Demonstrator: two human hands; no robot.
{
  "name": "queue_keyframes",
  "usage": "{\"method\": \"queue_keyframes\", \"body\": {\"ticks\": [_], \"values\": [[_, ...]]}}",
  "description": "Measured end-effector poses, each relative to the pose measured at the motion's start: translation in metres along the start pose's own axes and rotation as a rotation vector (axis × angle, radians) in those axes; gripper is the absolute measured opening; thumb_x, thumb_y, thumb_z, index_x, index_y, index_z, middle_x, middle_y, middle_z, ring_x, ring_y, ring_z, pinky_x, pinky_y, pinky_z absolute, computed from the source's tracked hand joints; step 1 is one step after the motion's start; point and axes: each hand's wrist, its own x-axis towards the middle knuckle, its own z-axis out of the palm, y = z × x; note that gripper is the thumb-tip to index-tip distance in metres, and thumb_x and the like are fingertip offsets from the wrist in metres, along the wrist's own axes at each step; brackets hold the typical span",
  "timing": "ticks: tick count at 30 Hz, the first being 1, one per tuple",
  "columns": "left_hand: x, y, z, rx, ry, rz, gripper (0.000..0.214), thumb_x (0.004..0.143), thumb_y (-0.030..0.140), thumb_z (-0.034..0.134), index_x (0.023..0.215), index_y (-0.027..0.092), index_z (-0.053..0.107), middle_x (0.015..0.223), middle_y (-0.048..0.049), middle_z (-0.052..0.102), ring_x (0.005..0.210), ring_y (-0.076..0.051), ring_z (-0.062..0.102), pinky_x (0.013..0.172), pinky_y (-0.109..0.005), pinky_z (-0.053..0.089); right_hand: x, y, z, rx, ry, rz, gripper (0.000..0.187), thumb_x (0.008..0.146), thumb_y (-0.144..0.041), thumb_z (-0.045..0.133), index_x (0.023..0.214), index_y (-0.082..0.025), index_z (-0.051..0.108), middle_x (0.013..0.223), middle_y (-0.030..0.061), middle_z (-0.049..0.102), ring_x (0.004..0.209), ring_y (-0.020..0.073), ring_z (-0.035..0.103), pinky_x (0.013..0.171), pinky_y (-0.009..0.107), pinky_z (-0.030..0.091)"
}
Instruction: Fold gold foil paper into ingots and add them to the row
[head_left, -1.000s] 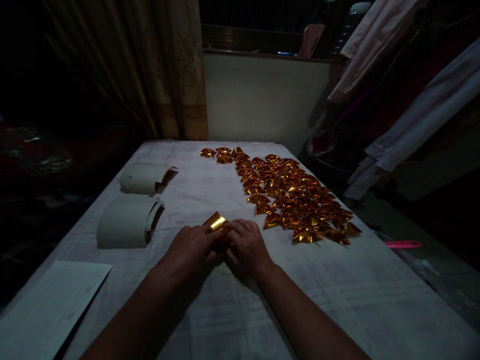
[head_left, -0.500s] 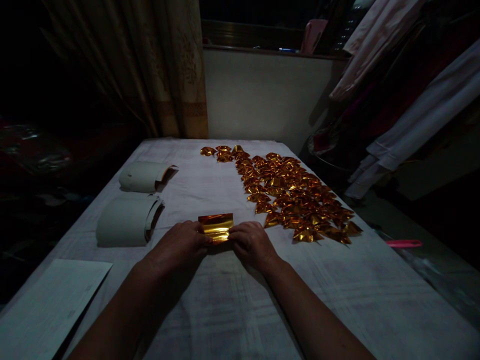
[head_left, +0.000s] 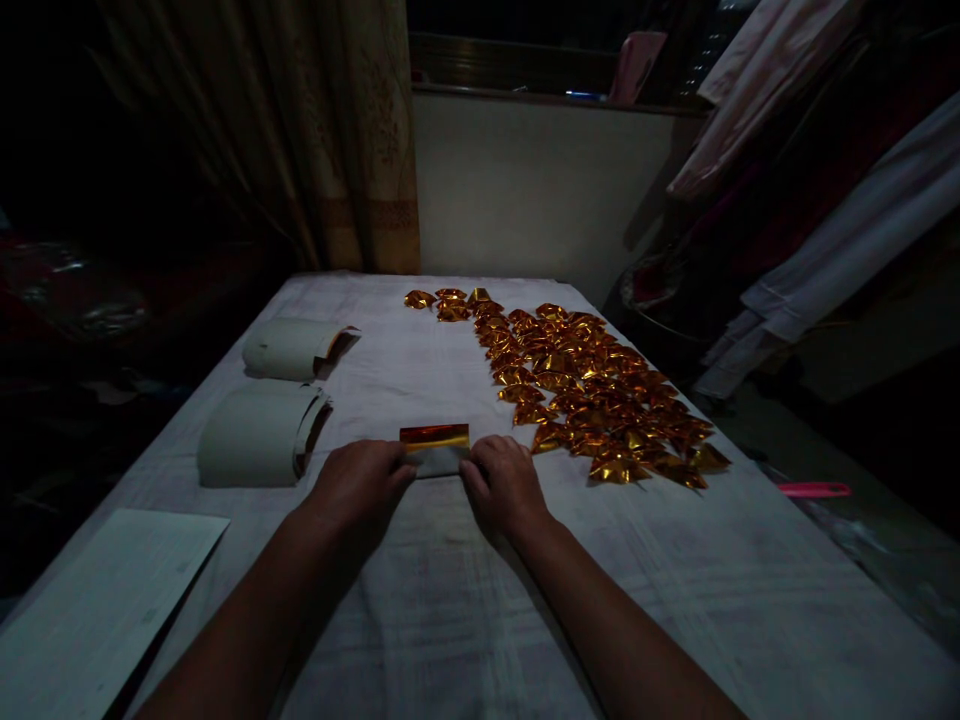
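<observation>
A small sheet of gold foil paper (head_left: 435, 447) lies on the white cloth-covered table (head_left: 675, 590) between my hands, its near edge folded up so the grey back shows below a gold strip. My left hand (head_left: 361, 487) pinches the sheet's left edge with fingers closed. My right hand (head_left: 501, 483) pinches its right edge the same way. A spread of several folded gold foil pieces (head_left: 592, 395) covers the table to the right and beyond my hands.
Two curled stacks of pale paper, one (head_left: 259, 437) nearer and one (head_left: 294, 348) farther, lie at the left. A flat white sheet (head_left: 105, 610) sits at the near left corner. A curtain (head_left: 337, 140) hangs behind; clothes (head_left: 817, 200) hang at right.
The foil was a bunched piece between my hands a second ago; it has been spread flat on the table, and its near edge is now folded over, showing the grey back.
</observation>
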Motion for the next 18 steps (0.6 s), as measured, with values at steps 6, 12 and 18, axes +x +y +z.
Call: {"method": "queue_keyframes", "body": {"ticks": [6,12,18], "values": [[0.006,-0.003,0.009,-0.016,-0.018,-0.049,0.030,0.092,0.040,0.049,0.096,0.021,0.072,0.098,-0.0109,0.075,0.090,-0.028,0.069,0.069,-0.032,0.043,0.000,-0.009,-0.002,-0.060,-0.012,0.080,0.014,0.089,-0.024,0.063,0.076,-0.021,0.060,0.088,0.0046,0.065,0.090,0.0221,0.055,0.081,0.034,0.034],[0.006,0.000,0.012,-0.018,-0.007,-0.089,0.026,0.092,0.037,0.049,0.096,0.020,0.068,0.100,-0.0119,0.073,0.092,-0.029,0.068,0.072,-0.035,0.044,0.000,-0.013,-0.001,-0.075,-0.006,0.131,0.015,0.088,-0.024,0.064,0.074,-0.021,0.058,0.089,0.0047,0.065,0.091,0.0231,0.055,0.082,0.035,0.034],[-0.002,0.012,0.014,0.021,0.229,-0.039,0.033,0.088,0.022,0.057,0.120,0.020,0.059,0.115,-0.0109,0.066,0.105,-0.027,0.061,0.082,-0.036,0.047,-0.002,-0.011,0.003,-0.035,0.057,0.150,0.009,0.084,-0.023,0.066,0.092,-0.021,0.062,0.093,0.0050,0.065,0.094,0.0245,0.056,0.085,0.036,0.035]]}}
